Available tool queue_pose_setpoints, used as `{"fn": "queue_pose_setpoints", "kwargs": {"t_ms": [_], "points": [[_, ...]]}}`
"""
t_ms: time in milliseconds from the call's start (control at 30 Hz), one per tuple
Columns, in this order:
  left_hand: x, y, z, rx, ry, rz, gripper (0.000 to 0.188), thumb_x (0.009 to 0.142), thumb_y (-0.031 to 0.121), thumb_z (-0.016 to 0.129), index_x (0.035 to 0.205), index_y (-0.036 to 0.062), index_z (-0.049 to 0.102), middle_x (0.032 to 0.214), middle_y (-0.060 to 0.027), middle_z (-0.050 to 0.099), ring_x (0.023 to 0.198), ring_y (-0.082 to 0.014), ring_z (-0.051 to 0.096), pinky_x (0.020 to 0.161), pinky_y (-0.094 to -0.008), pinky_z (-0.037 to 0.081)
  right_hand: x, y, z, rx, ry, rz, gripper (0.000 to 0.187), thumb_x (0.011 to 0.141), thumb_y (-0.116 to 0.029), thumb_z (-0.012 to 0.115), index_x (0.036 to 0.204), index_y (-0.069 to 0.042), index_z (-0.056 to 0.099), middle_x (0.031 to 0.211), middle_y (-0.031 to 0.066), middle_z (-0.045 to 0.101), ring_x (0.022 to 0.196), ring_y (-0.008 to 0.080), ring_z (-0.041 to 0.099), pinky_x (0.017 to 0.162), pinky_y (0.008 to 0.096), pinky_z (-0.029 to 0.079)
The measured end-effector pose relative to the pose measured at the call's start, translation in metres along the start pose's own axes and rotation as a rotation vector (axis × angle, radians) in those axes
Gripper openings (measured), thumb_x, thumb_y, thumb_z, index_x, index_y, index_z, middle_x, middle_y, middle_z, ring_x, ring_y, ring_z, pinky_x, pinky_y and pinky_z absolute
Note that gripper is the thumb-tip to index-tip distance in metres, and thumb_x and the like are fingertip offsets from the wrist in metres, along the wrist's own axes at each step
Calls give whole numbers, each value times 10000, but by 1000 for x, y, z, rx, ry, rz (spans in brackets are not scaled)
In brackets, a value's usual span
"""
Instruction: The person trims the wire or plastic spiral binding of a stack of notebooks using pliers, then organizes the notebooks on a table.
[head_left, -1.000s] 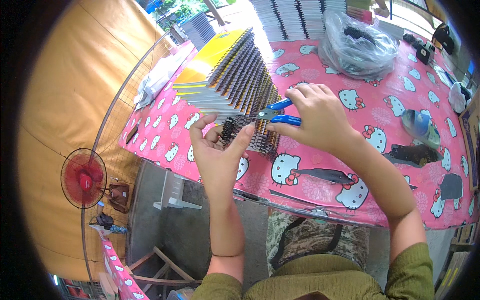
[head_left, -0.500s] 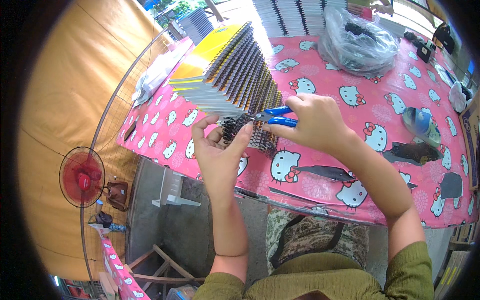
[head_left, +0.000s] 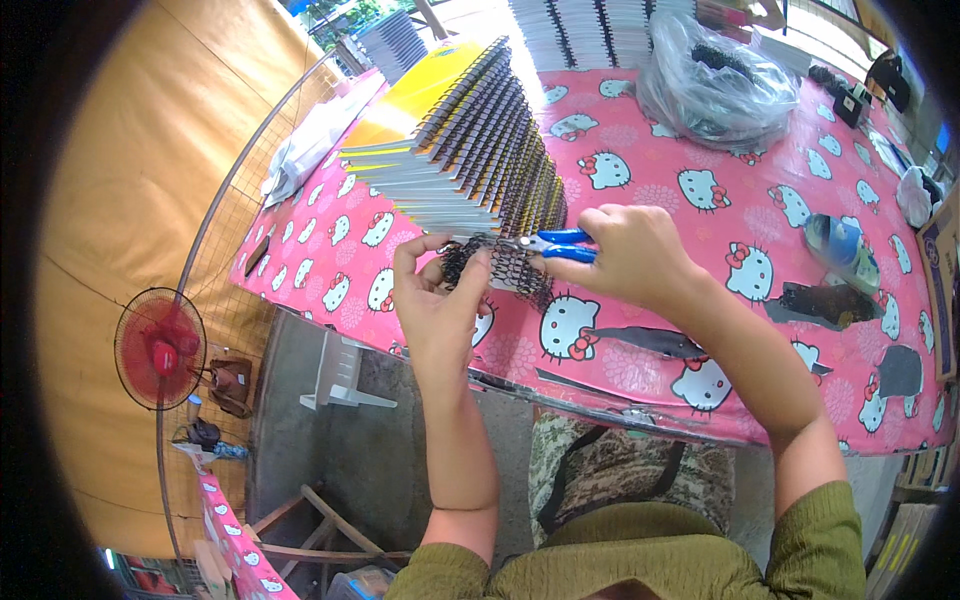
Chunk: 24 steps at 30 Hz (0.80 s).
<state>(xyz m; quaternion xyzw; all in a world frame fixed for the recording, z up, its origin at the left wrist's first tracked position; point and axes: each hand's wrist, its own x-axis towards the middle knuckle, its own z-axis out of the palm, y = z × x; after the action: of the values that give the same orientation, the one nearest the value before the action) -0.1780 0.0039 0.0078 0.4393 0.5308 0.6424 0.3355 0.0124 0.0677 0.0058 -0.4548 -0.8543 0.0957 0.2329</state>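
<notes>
A tall stack of spiral-bound books (head_left: 425,185) with yellow covers and black coils along the spines stands on the table. At its near end, my left hand (head_left: 437,310) is closed round a bunch of black binding coils (head_left: 460,257), thumb on top. From the right, my right hand (head_left: 648,255) grips a pair of blue-handled wire cutters (head_left: 568,247). Their small metal jaws reach the coils just beside my left thumb. Whether the jaws are closed on a coil is too small to tell.
The table has a pink patterned cloth (head_left: 640,290). At the back are a clear plastic bag (head_left: 715,95) of black coils and more bound books (head_left: 580,35). Dark scraps (head_left: 825,305) lie to the right. A red fan (head_left: 160,348) stands left, near a white plastic chair (head_left: 340,375).
The cutters and my right hand have shifted slightly down and to the right along the coils. My left hand has moved a little to the right, still holding the coils.
</notes>
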Motion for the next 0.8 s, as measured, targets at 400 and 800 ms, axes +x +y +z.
{"fn": "queue_pose_setpoints", "kwargs": {"t_ms": [400, 800], "points": [[0, -12, 0, -15, 9, -21, 461, 779, 50, 744, 1139, 28, 457, 824, -121, 644, 569, -126, 585, 466, -236, 437, 0, -1, 3, -12, -110, 80, 586, 729, -566, 679, 836, 7, 627, 790, 135, 631, 733, 275, 641, 683, 388, 506], [-3, -21, 2, -50, -10, -75, 474, 767, 20, 741, 1143, 31, 453, 865, -138, 660, 654, -127, 608, 487, -238, 470, -5, 3, 11, -4, -85, 72, 585, 726, -574, 676, 816, 2, 630, 771, 134, 632, 724, 281, 639, 686, 396, 511]]}}
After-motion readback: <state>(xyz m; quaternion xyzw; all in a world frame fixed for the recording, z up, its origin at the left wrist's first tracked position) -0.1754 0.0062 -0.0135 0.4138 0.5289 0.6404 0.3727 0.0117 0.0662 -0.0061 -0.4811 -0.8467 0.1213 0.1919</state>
